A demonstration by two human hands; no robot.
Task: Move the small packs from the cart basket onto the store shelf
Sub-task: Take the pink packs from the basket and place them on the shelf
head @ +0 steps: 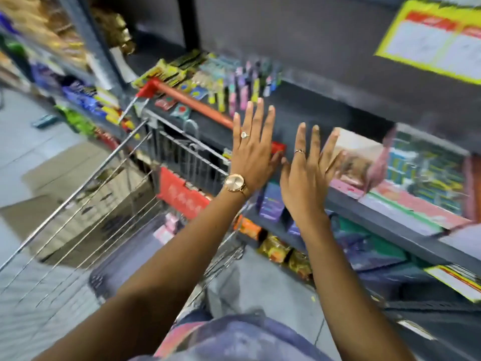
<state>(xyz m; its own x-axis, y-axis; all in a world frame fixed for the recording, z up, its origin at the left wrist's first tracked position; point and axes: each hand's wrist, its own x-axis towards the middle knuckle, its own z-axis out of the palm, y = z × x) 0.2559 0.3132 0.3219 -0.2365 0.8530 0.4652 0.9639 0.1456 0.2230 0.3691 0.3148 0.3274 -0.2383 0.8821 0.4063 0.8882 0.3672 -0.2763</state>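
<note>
The picture is motion-blurred. My left hand [253,149], with a ring and a gold watch, is raised flat with fingers spread over the red cart handle [187,100]. My right hand [309,173] is beside it, also flat and spread, in front of the dark shelf [312,110]. Neither hand holds anything. The wire cart basket [125,199] stands at lower left; small pink packs [169,225] lie inside it near the red seat flap [182,196]. Small colourful packs [234,82] stand in a row on the shelf's left part.
Lower shelves [390,217] at right carry purple, green and red packs. A yellow-framed sign [437,35] hangs at upper right. Cardboard boxes [78,178] lie on the tiled floor behind the cart. More stocked shelves [78,100] run along the left.
</note>
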